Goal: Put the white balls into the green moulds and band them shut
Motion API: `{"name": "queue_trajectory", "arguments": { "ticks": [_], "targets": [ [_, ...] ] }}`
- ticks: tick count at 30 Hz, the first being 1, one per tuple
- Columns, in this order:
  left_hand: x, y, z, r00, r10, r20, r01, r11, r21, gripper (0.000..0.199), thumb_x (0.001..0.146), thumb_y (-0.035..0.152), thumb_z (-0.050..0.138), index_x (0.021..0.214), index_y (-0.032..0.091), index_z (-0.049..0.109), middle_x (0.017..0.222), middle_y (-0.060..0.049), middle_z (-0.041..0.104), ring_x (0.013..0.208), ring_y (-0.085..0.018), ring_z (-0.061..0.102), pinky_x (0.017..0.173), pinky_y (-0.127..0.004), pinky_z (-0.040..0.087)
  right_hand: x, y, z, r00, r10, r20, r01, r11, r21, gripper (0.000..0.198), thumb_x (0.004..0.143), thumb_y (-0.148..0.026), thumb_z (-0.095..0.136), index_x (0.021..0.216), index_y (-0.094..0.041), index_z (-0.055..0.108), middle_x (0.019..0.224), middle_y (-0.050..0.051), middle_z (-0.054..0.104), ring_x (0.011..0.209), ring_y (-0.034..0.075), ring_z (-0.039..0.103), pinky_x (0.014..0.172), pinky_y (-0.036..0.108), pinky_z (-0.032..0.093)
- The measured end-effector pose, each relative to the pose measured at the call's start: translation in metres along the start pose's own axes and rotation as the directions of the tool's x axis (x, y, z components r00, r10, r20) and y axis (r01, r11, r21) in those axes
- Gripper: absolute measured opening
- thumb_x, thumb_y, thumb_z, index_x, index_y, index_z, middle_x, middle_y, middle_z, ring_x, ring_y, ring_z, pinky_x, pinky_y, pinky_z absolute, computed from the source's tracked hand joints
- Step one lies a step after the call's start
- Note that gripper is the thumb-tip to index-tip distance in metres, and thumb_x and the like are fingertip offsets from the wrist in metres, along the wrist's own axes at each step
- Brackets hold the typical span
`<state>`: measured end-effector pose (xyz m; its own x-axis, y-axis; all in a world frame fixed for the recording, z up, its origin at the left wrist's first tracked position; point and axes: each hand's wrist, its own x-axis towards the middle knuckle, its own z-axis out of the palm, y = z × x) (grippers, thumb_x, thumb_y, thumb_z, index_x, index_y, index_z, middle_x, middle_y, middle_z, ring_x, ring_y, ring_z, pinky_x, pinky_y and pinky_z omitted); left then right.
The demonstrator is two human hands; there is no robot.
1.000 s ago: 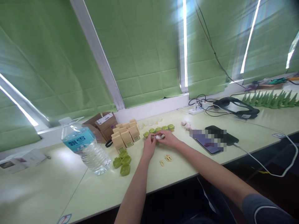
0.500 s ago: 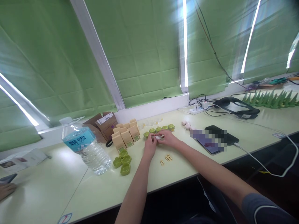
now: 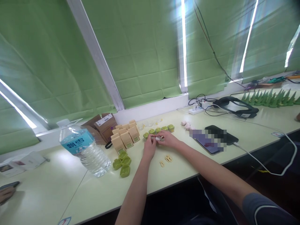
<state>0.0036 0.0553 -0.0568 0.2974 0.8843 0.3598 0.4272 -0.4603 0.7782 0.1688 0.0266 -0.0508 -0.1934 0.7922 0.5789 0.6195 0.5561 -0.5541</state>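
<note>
My left hand (image 3: 149,147) and my right hand (image 3: 166,138) meet over the table, fingers closed on a small whitish piece (image 3: 157,138) between them. It is too small to name further. Just behind my hands runs a row of small green lidded boxes (image 3: 164,128). On the near side lie several small yellow loops (image 3: 168,158). Left of my left hand sit several open green cups (image 3: 125,170), beside a group of beige upright blocks (image 3: 126,139) with green patches near their bases. Pale pink round pieces (image 3: 187,126) lie to the right, behind the phones.
A large water bottle (image 3: 86,150) stands at left near an open cardboard box (image 3: 100,128). Two phones (image 3: 207,142), a power strip (image 3: 196,109), a black headset (image 3: 235,107) and green spiky pieces (image 3: 269,98) are at right. Another person's hand (image 3: 6,194) holds a phone at far left.
My hands stay together on the whitish piece with barely any movement. The view has shifted slightly. At far left, the other person's hand and phone have come a little further into view.
</note>
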Motion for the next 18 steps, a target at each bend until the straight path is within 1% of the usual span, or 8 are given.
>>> {"name": "queue_trajectory", "arguments": {
  "ticks": [5, 8, 11, 13, 16, 18],
  "targets": [
    [0.0007, -0.0010, -0.0004, 1.000, -0.013, -0.007, 0.013, 1.000, -0.022, 0.020, 0.092, 0.035, 0.044, 0.101, 0.020, 0.055, 0.086, -0.005, 0.069, 0.077, -0.019, 0.063, 0.073, -0.030, 0.045, -0.0020, -0.0013, -0.0015, 0.999, 0.049, 0.014, -0.049, 0.997, 0.054, 0.034, 0.083, -0.029, 0.064, 0.116, -0.023, 0.070, 0.108, 0.008, 0.066, 0.102, 0.020, 0.060, 0.081, 0.029, 0.053],
    [0.0005, -0.0023, 0.0000, 1.000, 0.006, -0.014, -0.006, 0.999, -0.032, 0.022, 0.093, 0.036, 0.044, 0.101, 0.020, 0.055, 0.087, -0.005, 0.068, 0.078, -0.018, 0.062, 0.073, -0.030, 0.044, -0.0019, -0.0016, -0.0023, 0.992, 0.125, 0.021, -0.127, 0.987, 0.100, 0.039, 0.090, -0.035, 0.058, 0.125, -0.022, 0.065, 0.114, 0.009, 0.066, 0.099, 0.020, 0.062, 0.084, 0.032, 0.052],
    [0.0007, -0.0032, 0.0003, 0.999, 0.032, -0.027, -0.033, 0.999, -0.044, 0.023, 0.093, 0.037, 0.043, 0.101, 0.019, 0.056, 0.086, -0.005, 0.067, 0.077, -0.018, 0.061, 0.073, -0.030, 0.044, -0.0014, 0.0006, -0.0033, 0.975, 0.208, 0.079, -0.216, 0.971, 0.104, 0.043, 0.096, -0.039, 0.048, 0.132, -0.018, 0.059, 0.111, 0.010, 0.068, 0.093, 0.020, 0.064, 0.086, 0.035, 0.050],
    [0.0010, -0.0031, 0.0002, 0.998, 0.039, -0.044, -0.040, 0.998, -0.042, 0.023, 0.092, 0.037, 0.044, 0.101, 0.019, 0.056, 0.086, -0.005, 0.066, 0.076, -0.017, 0.061, 0.073, -0.029, 0.044, -0.0012, 0.0032, -0.0035, 0.967, 0.227, 0.112, -0.237, 0.968, 0.085, 0.043, 0.097, -0.041, 0.045, 0.129, -0.017, 0.061, 0.105, 0.009, 0.070, 0.090, 0.021, 0.065, 0.084, 0.035, 0.050],
    [0.0011, -0.0015, -0.0006, 0.998, 0.024, -0.053, -0.027, 0.998, -0.056, 0.022, 0.092, 0.036, 0.045, 0.101, 0.019, 0.056, 0.086, -0.004, 0.066, 0.077, -0.017, 0.061, 0.074, -0.029, 0.045, -0.0013, 0.0062, -0.0030, 0.972, 0.192, 0.136, -0.204, 0.975, 0.088, 0.039, 0.097, -0.042, 0.046, 0.119, -0.018, 0.067, 0.099, 0.007, 0.071, 0.086, 0.020, 0.065, 0.079, 0.032, 0.049],
    [0.0006, 0.0002, -0.0013, 0.999, 0.008, -0.045, -0.012, 0.996, -0.086, 0.021, 0.091, 0.034, 0.046, 0.102, 0.019, 0.056, 0.088, -0.004, 0.066, 0.078, -0.017, 0.061, 0.075, -0.029, 0.045, -0.0017, 0.0064, -0.0028, 0.975, 0.181, 0.128, -0.193, 0.976, 0.097, 0.037, 0.096, -0.043, 0.048, 0.114, -0.018, 0.069, 0.096, 0.007, 0.071, 0.084, 0.019, 0.065, 0.077, 0.030, 0.048]
  ]
}}
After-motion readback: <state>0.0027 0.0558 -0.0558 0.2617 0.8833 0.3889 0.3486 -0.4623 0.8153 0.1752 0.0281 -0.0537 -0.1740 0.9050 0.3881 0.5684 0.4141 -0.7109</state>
